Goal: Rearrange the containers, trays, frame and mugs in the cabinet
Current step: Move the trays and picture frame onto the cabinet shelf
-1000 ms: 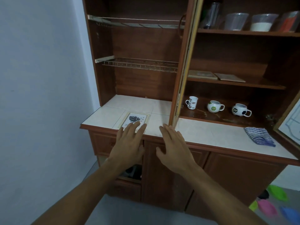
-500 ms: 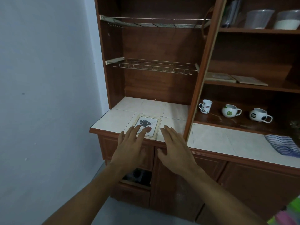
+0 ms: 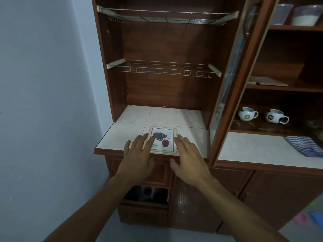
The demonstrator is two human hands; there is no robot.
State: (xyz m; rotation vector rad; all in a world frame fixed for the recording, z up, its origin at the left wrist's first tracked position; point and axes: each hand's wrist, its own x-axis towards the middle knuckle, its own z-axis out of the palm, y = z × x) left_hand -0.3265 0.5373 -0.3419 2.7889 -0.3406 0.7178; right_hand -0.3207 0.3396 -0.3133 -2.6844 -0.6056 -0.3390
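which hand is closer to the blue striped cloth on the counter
Right. The right hand is at the right edge of the picture frame, the open cabinet door standing between it and the blue striped cloth; the left hand is farther, over the frame's left side.

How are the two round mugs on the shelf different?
The left mug has green markings; the right mug has black patches like a football. The left mug sits nearer the cabinet door; the right mug sits farther along. Both are white, round, upright, with handles pointing right, on the same wooden shelf.
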